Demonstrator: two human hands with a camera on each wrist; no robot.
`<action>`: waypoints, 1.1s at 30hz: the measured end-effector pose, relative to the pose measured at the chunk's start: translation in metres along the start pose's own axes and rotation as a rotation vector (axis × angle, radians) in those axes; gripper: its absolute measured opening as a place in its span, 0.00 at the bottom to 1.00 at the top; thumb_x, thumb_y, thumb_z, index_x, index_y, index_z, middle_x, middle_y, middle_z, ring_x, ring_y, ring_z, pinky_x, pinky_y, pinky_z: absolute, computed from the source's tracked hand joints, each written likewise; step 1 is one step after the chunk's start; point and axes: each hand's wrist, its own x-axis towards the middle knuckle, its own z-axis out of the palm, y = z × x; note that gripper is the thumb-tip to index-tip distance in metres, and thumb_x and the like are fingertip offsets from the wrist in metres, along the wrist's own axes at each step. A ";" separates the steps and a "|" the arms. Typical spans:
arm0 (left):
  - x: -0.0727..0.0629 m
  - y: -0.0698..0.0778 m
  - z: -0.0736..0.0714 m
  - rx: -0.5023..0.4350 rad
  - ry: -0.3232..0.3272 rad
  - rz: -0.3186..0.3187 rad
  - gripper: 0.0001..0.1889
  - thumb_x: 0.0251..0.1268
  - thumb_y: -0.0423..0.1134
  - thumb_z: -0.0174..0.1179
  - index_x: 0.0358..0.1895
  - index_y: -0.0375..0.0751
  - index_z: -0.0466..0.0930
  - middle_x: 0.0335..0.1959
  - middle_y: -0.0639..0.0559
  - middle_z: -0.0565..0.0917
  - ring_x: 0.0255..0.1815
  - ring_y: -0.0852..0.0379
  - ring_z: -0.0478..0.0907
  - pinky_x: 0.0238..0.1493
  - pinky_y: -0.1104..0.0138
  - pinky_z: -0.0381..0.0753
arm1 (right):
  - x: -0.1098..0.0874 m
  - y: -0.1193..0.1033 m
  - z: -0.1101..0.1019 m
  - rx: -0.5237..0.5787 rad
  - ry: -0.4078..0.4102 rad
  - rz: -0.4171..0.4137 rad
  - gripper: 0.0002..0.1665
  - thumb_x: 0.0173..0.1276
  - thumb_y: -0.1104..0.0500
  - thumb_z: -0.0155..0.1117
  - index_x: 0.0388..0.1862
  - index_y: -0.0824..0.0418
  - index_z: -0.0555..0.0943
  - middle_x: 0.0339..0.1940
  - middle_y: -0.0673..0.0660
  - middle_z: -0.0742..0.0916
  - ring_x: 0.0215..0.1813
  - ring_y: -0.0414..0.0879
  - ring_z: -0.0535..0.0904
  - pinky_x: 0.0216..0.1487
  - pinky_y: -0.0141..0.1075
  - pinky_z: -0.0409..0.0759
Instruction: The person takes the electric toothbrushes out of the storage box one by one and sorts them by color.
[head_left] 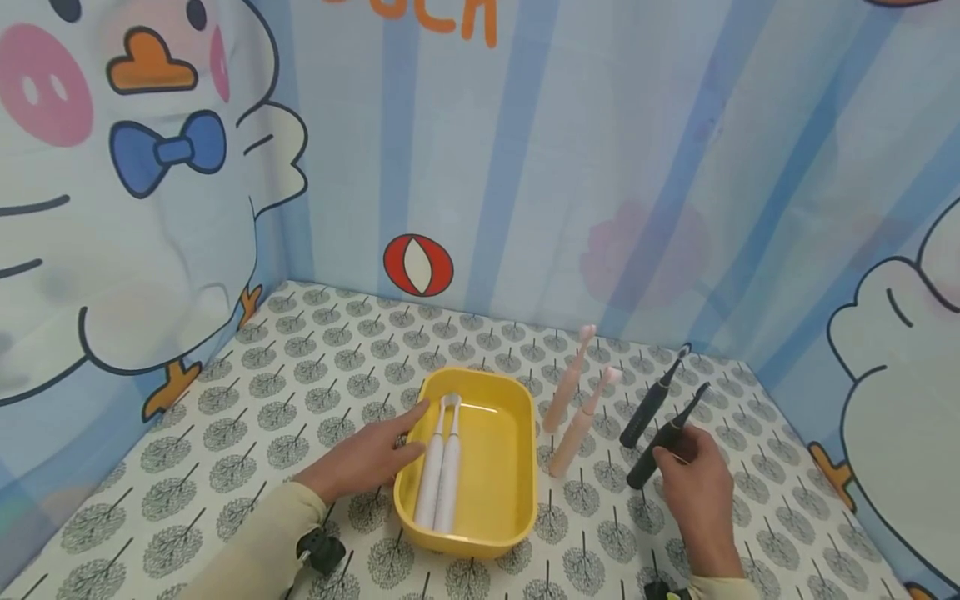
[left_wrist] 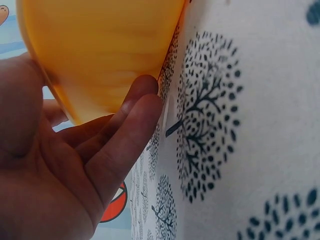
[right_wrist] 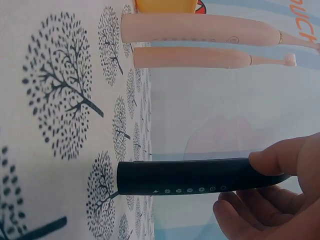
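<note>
A yellow tub (head_left: 498, 467) stands on the cloth with two white electric toothbrushes (head_left: 438, 475) lying side by side along its left. My left hand (head_left: 371, 454) holds its left side, index finger and thumb at the rim. From below, the left wrist view has the other fingers along the outer wall (left_wrist: 110, 50). With thumb and fingers, my right hand (head_left: 697, 475) pinches the upper part of a black electric toothbrush (right_wrist: 185, 177), which is upright with its base right at the cloth. Its brush head is out of the right wrist view.
Another black electric toothbrush (head_left: 647, 412) stands just behind the gripped one. Two pink electric toothbrushes, one nearer (head_left: 573, 442) and one farther (head_left: 562, 396), stand between the tub and the black pair. A tree-patterned cloth (head_left: 300, 400) covers the table; a printed curtain (head_left: 465, 167) hangs behind.
</note>
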 end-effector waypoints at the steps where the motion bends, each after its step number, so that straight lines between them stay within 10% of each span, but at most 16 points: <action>1: 0.000 0.000 0.000 0.002 0.001 0.001 0.34 0.75 0.50 0.52 0.78 0.60 0.48 0.73 0.53 0.63 0.52 0.64 0.76 0.62 0.58 0.69 | 0.000 -0.001 0.000 -0.003 0.000 0.000 0.33 0.70 0.59 0.59 0.71 0.68 0.64 0.59 0.68 0.77 0.62 0.65 0.71 0.58 0.60 0.70; 15: 0.000 0.001 -0.001 -0.026 -0.012 -0.003 0.34 0.75 0.49 0.51 0.78 0.60 0.48 0.73 0.53 0.63 0.52 0.64 0.76 0.61 0.58 0.70 | -0.006 -0.008 -0.017 -0.041 0.062 0.027 0.33 0.72 0.58 0.54 0.73 0.68 0.62 0.64 0.71 0.73 0.63 0.67 0.69 0.58 0.59 0.70; 27: 0.000 0.001 -0.001 -0.058 -0.025 -0.006 0.34 0.75 0.49 0.51 0.79 0.60 0.47 0.73 0.51 0.64 0.43 0.66 0.79 0.56 0.59 0.73 | 0.062 0.116 0.015 0.044 0.206 -0.001 0.31 0.67 0.28 0.47 0.69 0.25 0.63 0.63 0.40 0.75 0.62 0.43 0.71 0.60 0.50 0.68; 33: -0.001 0.000 -0.001 -0.069 -0.033 -0.001 0.34 0.76 0.49 0.51 0.79 0.59 0.47 0.73 0.49 0.64 0.41 0.65 0.79 0.53 0.60 0.76 | -0.035 -0.028 -0.021 0.221 0.040 -0.085 0.21 0.76 0.46 0.53 0.63 0.52 0.76 0.54 0.53 0.82 0.45 0.40 0.80 0.47 0.37 0.79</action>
